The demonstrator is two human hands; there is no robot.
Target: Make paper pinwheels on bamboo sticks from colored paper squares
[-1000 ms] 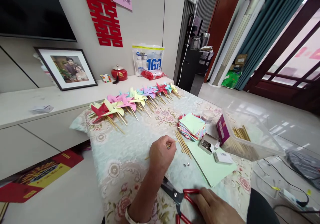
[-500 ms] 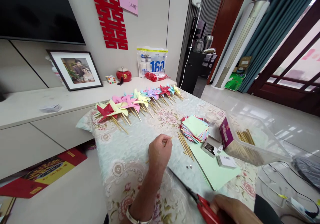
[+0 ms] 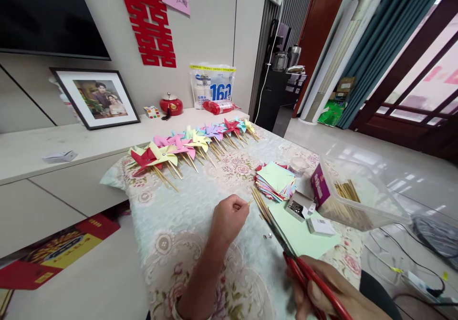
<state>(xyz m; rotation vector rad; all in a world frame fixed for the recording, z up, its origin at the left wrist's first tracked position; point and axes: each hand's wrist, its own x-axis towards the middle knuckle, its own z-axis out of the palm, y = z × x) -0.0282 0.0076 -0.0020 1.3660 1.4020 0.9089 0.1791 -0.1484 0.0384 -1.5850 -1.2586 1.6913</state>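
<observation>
My left hand (image 3: 228, 220) pinches a thin wooden stick (image 3: 246, 202) over the floral tablecloth (image 3: 186, 215), its tip showing past my fingers. My right hand (image 3: 332, 294) grips red-handled scissors (image 3: 304, 272), lifted off the table with the blades pointing up and left towards the stick. A small bundle of loose sticks (image 3: 260, 204) lies just right of my left hand. Beside it are a light green paper sheet (image 3: 304, 232) and a stack of coloured paper squares (image 3: 276, 179).
A row of finished paper pinwheels (image 3: 189, 143) lies along the far table edge. A clear plastic box of sticks (image 3: 354, 196), a small open box of pins (image 3: 296, 205), a small white box (image 3: 320, 225) and loose pins (image 3: 267, 236) sit at the right. Cables lie on the floor.
My right hand picked the scissors up off the table and raised them, blades now aimed at the stick. My left hand kept holding the stick in nearly the same place.
</observation>
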